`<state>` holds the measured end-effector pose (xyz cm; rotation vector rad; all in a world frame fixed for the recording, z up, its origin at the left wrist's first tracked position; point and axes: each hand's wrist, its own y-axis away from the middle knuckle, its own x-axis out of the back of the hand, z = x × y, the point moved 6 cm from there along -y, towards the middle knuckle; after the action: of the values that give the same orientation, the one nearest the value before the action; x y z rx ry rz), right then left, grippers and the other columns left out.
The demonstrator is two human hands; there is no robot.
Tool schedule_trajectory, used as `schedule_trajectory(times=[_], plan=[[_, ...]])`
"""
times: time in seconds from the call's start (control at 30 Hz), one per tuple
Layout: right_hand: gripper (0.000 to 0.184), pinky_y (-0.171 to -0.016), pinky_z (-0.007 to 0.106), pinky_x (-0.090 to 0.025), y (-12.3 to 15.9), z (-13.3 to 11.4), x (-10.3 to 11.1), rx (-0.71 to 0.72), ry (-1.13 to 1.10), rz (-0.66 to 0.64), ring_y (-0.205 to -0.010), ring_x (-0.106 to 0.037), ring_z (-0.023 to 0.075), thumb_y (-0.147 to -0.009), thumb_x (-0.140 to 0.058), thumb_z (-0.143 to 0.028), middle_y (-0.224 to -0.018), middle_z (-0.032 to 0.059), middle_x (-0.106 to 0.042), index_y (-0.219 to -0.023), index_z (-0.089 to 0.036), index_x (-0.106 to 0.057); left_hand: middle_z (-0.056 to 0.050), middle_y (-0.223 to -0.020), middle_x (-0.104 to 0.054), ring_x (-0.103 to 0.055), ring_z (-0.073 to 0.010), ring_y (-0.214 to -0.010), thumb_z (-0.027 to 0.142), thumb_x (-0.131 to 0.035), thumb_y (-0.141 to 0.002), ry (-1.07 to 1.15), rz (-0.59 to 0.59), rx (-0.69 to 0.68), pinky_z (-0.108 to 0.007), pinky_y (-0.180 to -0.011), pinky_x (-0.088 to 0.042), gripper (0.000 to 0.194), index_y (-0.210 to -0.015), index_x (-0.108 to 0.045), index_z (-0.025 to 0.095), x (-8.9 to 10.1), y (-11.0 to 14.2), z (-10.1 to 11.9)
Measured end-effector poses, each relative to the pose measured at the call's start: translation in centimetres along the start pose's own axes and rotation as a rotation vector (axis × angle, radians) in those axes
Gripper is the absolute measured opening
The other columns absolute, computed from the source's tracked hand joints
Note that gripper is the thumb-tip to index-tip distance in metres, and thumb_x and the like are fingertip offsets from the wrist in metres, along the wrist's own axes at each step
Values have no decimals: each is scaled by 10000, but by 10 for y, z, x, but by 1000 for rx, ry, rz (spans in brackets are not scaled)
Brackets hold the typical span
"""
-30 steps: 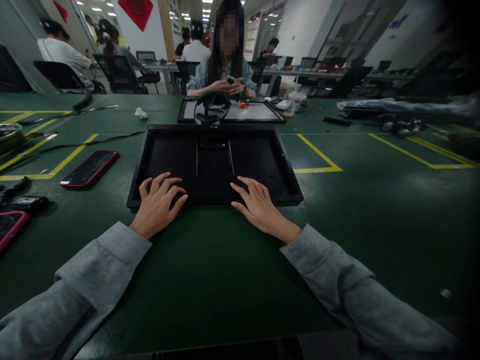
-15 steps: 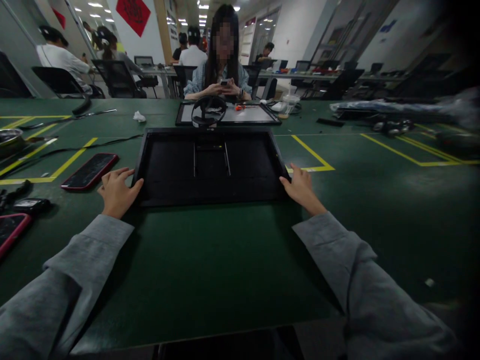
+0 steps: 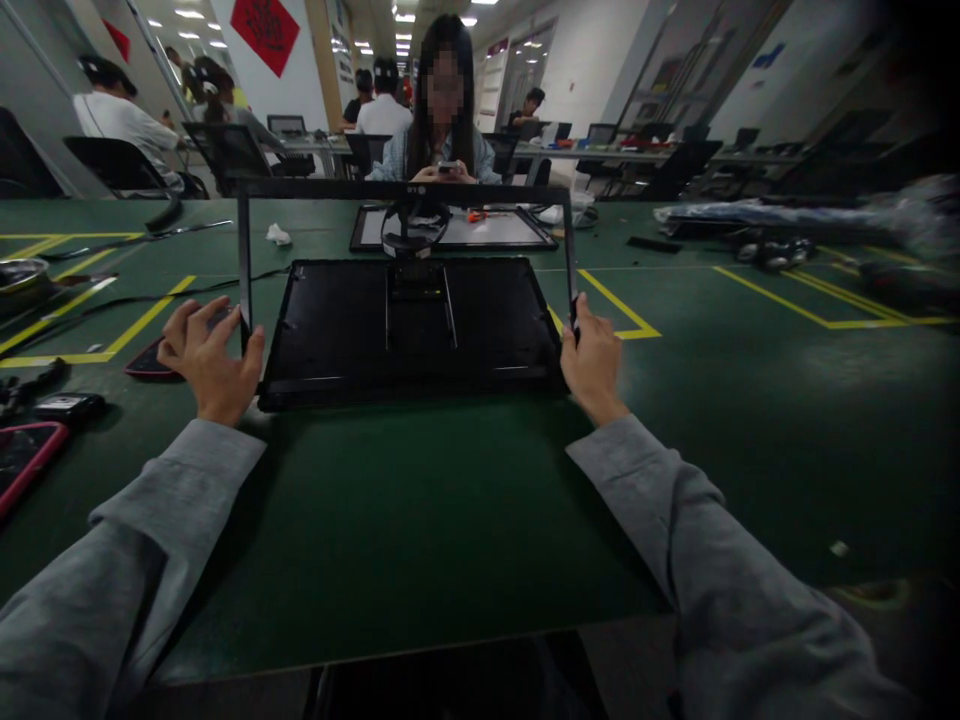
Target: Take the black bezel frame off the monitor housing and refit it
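Observation:
A thin black monitor bezel (image 3: 491, 191), an open rectangular frame with an LG logo, is lifted and tilted upright. My left hand (image 3: 214, 360) grips its left side between thumb and fingers. On the opposite side, my right hand (image 3: 594, 360) is closed around the bezel's edge. Below and between my hands, the black monitor back cover (image 3: 337, 320) lies on the green table with its hollow inside facing up. Two thin metal rails run down its middle. The bezel's lower edge is hard to make out against the cover.
A flat panel (image 3: 495, 232) lies behind the cover, with a round black stand base (image 3: 415, 232) in front of it. A phone (image 3: 150, 358) is beside my left hand, another phone (image 3: 26, 455) farther left. A seated person (image 3: 442, 120) faces me across the table (image 3: 420, 530).
The bezel has come up off the back cover, its far edge raised high. Both hands have risen slightly with it, and the cover stays on the table.

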<state>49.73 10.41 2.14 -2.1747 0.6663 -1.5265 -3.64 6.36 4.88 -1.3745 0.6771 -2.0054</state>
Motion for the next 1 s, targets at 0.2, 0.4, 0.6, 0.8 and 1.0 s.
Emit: schedule_trajectory(times=[0.2,0.4,0.6,0.8,1.0], plan=[[562,-1026,564,-492,1,9,-13,-43,-4,-71,-1215,-623,356,-1019,-424,-301,-1258,225,-691,-1533,-101,-535,-104,-1551,-540,-279,-371,-1494,481,-568,-1022,65,-132,30,-665,-1132,-184,448,-1295,-670,142,-12,3,-4],[580,-1053,554,-505,2,17,-8,-65,-51,-54,-1188,-652,355,-976,-485,-287,-1263,216,-716,-1518,-96,-568,-67,-1482,-615,-346,-349,-1455,415,-644,-950,-10,-92,97,-624,-1143,-208,342,-1206,-708,199,-22,5,-13],[583,-1068,559,-517,5,22,-21,-97,-110,-115,-1202,-662,354,-938,-514,-242,-1302,193,-718,-1502,-109,-587,-77,-1488,-613,-334,-365,-1485,461,-604,-936,-50,-186,110,-641,-1172,-194,348,-1184,-713,243,-37,10,-24],[598,-1126,540,-488,7,23,-27,-122,-212,-164,-1300,-629,344,-953,-522,-233,-1415,190,-660,-1539,-113,-516,-103,-1331,-706,-569,-338,-1323,495,-644,-908,54,-296,250,-561,-1155,-382,470,-1294,-696,232,-48,7,-42],[594,-1094,543,-497,9,20,-31,-144,-259,-212,-1254,-650,347,-951,-530,-250,-1355,208,-676,-1528,-113,-481,-86,-1218,-761,-707,-184,-1059,358,-687,-943,269,-301,337,-323,-962,-565,525,-1409,-629,123,-66,7,-63]])
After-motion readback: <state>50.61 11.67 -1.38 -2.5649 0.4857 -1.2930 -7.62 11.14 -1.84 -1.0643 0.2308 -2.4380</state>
